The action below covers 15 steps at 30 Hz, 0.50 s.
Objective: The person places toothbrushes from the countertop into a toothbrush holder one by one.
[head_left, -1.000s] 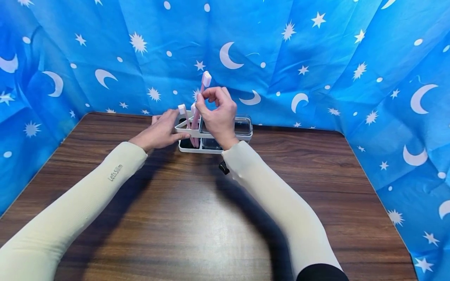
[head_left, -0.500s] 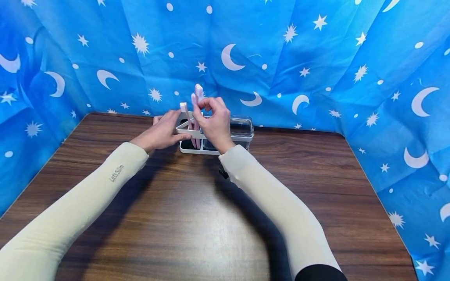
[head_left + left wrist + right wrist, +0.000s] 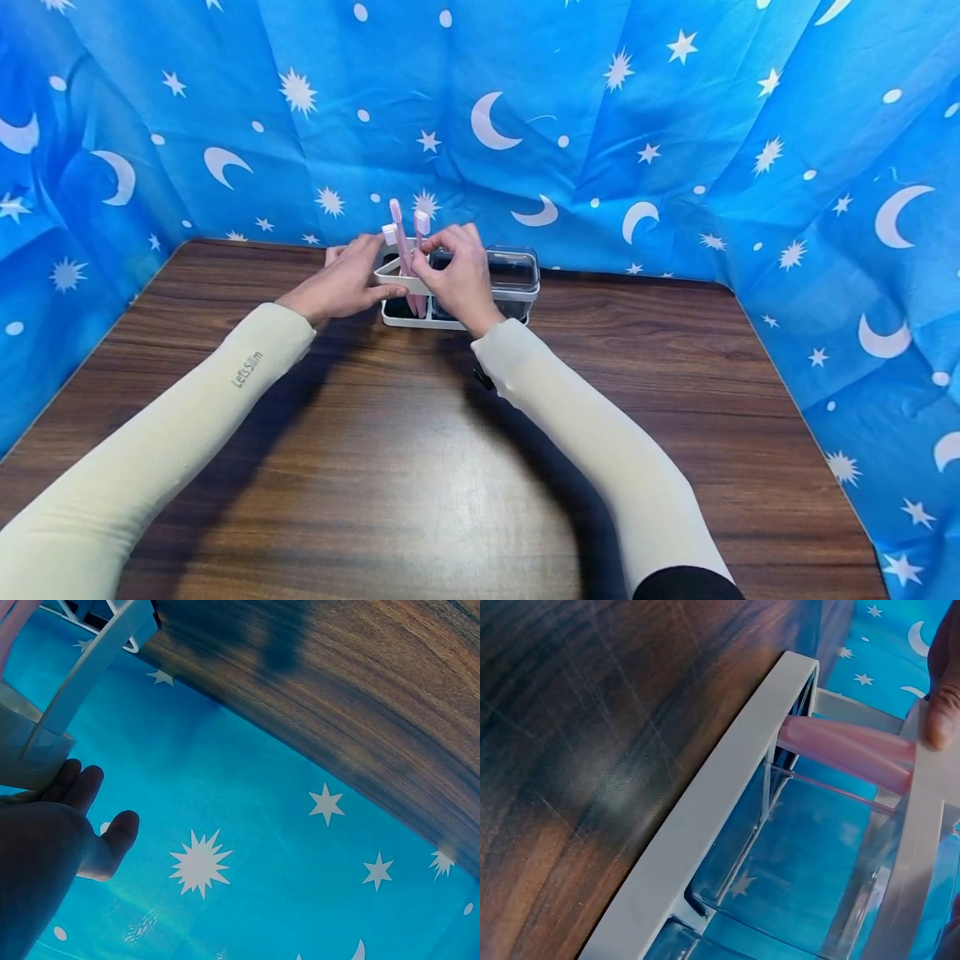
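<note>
A white toothbrush holder (image 3: 408,284) with two levels stands at the back of the table. My left hand (image 3: 337,279) grips its left end, thumb at the front of the upper rim. Three pink toothbrushes stand in the left section: one with a white head (image 3: 388,234), a tilted one with a pink head (image 3: 395,210), and a right-hand toothbrush (image 3: 422,222). My right hand (image 3: 459,275) pinches this last one below its head. In the right wrist view, pink handles (image 3: 847,754) reach down to the holder's base (image 3: 705,802); the brush tips are hidden there.
Clear cups (image 3: 513,267) sit in the holder's right section. The brown wooden table (image 3: 390,467) extends in front. A blue curtain (image 3: 337,108) with moons and stars hangs directly behind the holder and along both sides.
My right hand has lowered its toothbrush into the left section. The middle toothbrush has risen and leaned to the left. My left hand stays on the holder.
</note>
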Motion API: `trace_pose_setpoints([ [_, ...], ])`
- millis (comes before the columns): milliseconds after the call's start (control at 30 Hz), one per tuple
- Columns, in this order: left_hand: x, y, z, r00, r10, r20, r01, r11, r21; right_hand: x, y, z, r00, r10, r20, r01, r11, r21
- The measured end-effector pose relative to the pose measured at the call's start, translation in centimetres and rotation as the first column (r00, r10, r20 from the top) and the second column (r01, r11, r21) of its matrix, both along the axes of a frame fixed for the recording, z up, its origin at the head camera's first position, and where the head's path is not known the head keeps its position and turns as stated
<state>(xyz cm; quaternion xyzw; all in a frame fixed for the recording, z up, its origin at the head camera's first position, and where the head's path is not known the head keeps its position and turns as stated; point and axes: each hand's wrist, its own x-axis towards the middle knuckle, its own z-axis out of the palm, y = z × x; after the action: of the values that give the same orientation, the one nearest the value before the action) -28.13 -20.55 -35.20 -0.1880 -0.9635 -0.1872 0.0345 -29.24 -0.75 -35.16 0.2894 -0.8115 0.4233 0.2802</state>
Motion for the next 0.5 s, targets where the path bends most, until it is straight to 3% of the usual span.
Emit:
trace_pose_setpoints([
  [300,0.2,0.0,0.1,1.0,0.0,0.004,0.001,1.0,-0.013,0.6,0.4,0.2,0.998,-0.036,0.06,0.032,0.998,0.062],
  [500,0.7,-0.4,0.6,1.0,0.005,0.017,-0.005,1.0,-0.023,0.8,2.8,0.7,0.996,-0.037,0.078,0.033,0.998,0.055],
])
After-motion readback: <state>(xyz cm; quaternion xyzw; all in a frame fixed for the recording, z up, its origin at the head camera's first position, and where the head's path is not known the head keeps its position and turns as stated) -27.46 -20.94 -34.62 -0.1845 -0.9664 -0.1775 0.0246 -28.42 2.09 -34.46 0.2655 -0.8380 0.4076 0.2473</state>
